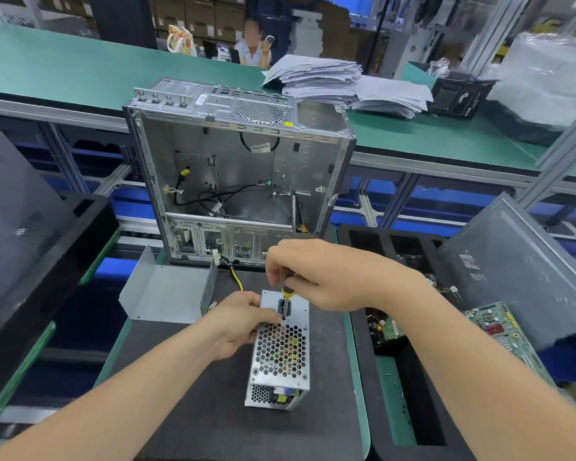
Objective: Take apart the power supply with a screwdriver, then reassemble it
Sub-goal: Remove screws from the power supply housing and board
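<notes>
The silver power supply (280, 354) stands on the dark foam mat (233, 424), its honeycomb vent face turned up. My left hand (240, 324) grips its left side near the top, fingertips by the screwdriver tip. My right hand (326, 277) holds a yellow-and-black screwdriver (286, 294) upright, its tip pressed on the supply's upper face beside the power socket. The removed metal cover (167, 291) lies to the left on the mat. Yellow and black cables (235, 271) run from behind the supply toward the case.
An open, empty computer case (240, 171) stands behind the mat. Black foam trays sit left (30, 261) and right (399, 361), the right one holding circuit boards (502, 331). Grey side panels (519, 267) lean at both sides. Paper stacks (340, 81) lie on the green bench; a person sits beyond.
</notes>
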The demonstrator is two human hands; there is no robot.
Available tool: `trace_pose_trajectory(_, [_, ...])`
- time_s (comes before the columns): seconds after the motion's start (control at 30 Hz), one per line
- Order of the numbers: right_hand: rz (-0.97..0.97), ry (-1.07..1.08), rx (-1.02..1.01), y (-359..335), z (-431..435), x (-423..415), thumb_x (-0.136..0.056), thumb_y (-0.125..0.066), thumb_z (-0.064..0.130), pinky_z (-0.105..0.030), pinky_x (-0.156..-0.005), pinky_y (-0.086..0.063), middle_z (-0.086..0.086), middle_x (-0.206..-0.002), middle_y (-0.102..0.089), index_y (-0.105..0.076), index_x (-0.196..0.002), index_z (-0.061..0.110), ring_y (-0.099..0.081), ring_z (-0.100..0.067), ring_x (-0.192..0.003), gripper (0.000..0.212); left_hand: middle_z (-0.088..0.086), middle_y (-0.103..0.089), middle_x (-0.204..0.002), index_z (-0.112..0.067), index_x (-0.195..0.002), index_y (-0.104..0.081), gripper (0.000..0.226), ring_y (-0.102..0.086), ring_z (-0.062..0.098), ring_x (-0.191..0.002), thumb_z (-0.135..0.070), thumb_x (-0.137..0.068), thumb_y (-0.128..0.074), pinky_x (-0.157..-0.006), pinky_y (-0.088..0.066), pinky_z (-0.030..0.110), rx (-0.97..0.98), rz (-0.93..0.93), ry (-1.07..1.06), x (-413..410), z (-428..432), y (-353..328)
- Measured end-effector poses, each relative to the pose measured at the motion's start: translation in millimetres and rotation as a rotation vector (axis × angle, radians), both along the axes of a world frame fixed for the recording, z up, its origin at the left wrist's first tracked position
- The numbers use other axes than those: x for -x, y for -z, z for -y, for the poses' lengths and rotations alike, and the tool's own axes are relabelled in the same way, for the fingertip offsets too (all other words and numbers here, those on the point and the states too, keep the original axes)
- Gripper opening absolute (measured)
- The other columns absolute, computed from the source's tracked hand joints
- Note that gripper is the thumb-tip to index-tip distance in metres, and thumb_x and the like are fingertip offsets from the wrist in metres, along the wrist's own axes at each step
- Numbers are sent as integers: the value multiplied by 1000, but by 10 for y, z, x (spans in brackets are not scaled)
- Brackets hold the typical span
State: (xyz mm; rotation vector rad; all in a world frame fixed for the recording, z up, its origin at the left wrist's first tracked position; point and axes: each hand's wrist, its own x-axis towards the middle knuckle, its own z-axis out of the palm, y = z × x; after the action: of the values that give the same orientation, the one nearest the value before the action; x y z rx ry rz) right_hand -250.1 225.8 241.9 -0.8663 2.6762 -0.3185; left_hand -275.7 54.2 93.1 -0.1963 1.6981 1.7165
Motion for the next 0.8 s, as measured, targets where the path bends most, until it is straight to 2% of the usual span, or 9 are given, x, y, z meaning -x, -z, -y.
trace_pose_trajectory(0.13, [-54, 73, -52, 4, 4, 58, -105, -60, 26, -30, -75, -43, 7, -100, -58, -59, -106, 22, -53, -12, -91, 4, 6, -73, -71, -3, -105, -61, 20, -61, 7, -46, 6, -91, -71, -45, -49, 18, 5, -5, -3, 0, 1, 7])
trace_pose_trajectory(0.23, [-235, 162, -193, 62, 53, 86, -105, -51, 54, -36, -62, -45, 1, -80, -59, -57, -100, 17, -58, -23, -77, 39, 9, -74, -76, -3, -106, -61, 21, -64, 8, -49, 5, -90, -72, -47, -51, 20, 10, -5, 2, 8, 9, 5])
trace_pose_trajectory(0.3, [-351, 225, -267, 122, 77, 77, -102, -41, 69, -34, -55, -36, 1, -65, -50, -54, -84, 16, -54, -24, -65, 58, 11, -74, -80, -3, -107, -61, 22, -65, 10, -52, 5, -90, -73, -49, -52, 22, 14, -8, 6, 12, 12, 7])
trace_pose_trajectory(0.4, [-449, 380, -245, 193, 134, 44, -96, -29, 80, -31, -51, -32, 0, -53, -44, -47, -57, 16, -49, -22, -52, 78, 15, -72, -89, -2, -108, -62, 23, -65, 12, -57, 4, -89, -74, -52, -53, 24, 22, -14, 8, 16, 18, 7])
trace_pose_trajectory(0.5, [-411, 407, -131, 242, 147, 8, -100, -29, 75, -34, -56, -38, -1, -62, -50, -50, -61, 16, -53, -25, -60, 73, 13, -73, -84, -3, -105, -61, 21, -67, 11, -55, 3, -90, -74, -52, -53, 23, 12, -16, 14, 13, 22, -12])
trace_pose_trajectory(0.57, [-279, 301, -39, 203, 120, -21, -106, -40, 59, -40, -69, -48, 2, -89, -57, -58, -89, 22, -59, -25, -80, 45, 9, -74, -78, -5, -101, -60, 19, -66, 10, -53, 3, -90, -74, -50, -51, 21, 12, -23, 21, 6, 19, -32])
trace_pose_trajectory(0.63, [-103, 163, 8, 102, 60, -32, -104, -51, 30, -46, -83, -51, 5, -112, -51, -53, -111, 27, -59, -25, -95, 8, 7, -72, -73, -5, -101, -60, 18, -63, 8, -50, 4, -91, -72, -47, -49, 19, 13, -32, 26, 0, 13, -40])
trace_pose_trajectory(0.7, [-5, 26, 0, 18, -5, -22, -100, -52, 9, -44, -88, -49, 6, -115, -49, -53, -116, 24, -56, -21, -101, 22, 8, -70, -74, -5, -102, -60, 18, -61, 8, -49, 5, -92, -72, -48, -49, 20, 27, -39, 30, -6, 8, -41])
trace_pose_trajectory(0.8, [6, 35, -10, -46, -44, 7, -101, -60, 6, -38, -86, -50, 9, -106, -57, -60, -108, 22, -56, -12, -98, 17, 9, -68, -73, -5, -96, -59, 17, -59, 7, -47, 5, -92, -71, -47, -49, 20, 32, -36, 26, -6, 8, -34])
